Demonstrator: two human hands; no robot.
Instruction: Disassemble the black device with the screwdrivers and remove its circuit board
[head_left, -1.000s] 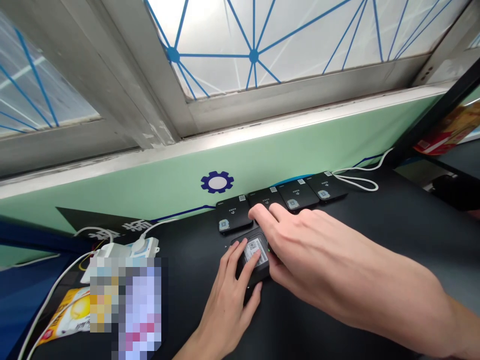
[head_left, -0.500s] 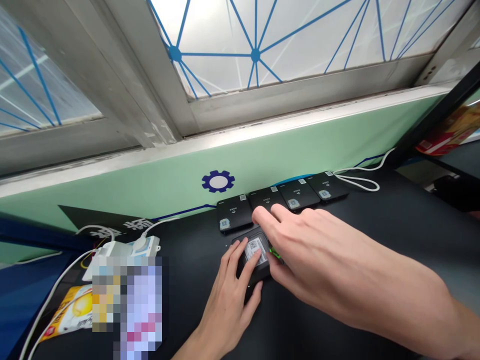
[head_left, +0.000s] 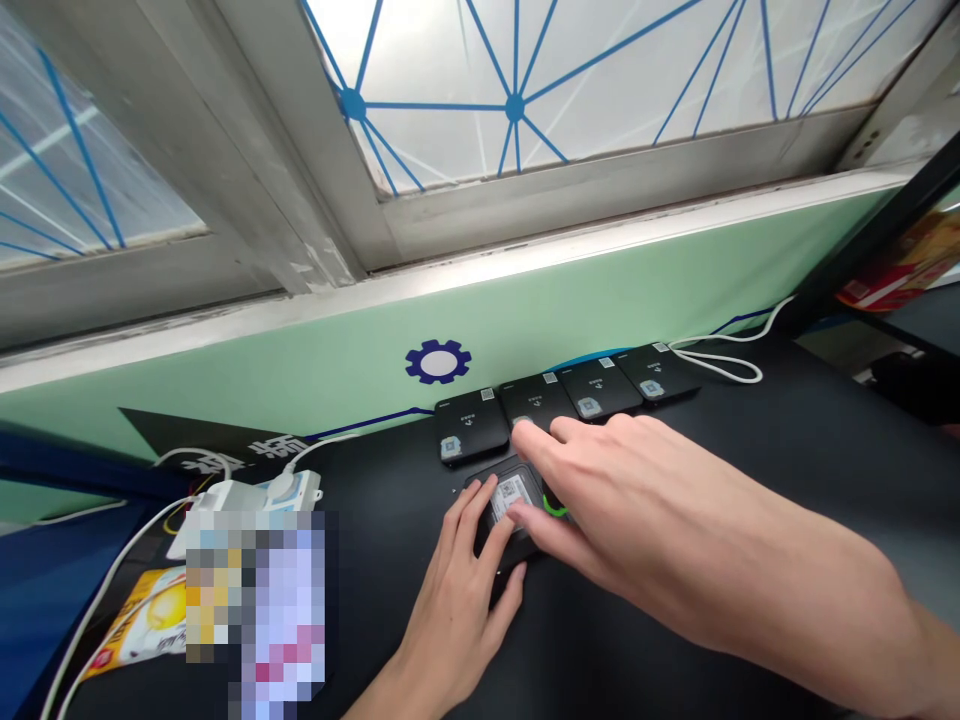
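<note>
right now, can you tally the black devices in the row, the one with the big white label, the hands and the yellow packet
black devices in the row: 4
black device with the big white label: 1
hands, left hand and right hand: 2
yellow packet: 1
total: 8

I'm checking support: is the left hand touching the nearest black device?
Touching: in the head view, the left hand rests fingers on the black device.

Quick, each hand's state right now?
Left hand: open, fingers spread on the black box.
Right hand: curled by a mostly hidden green thing; grip can't be told.
</note>
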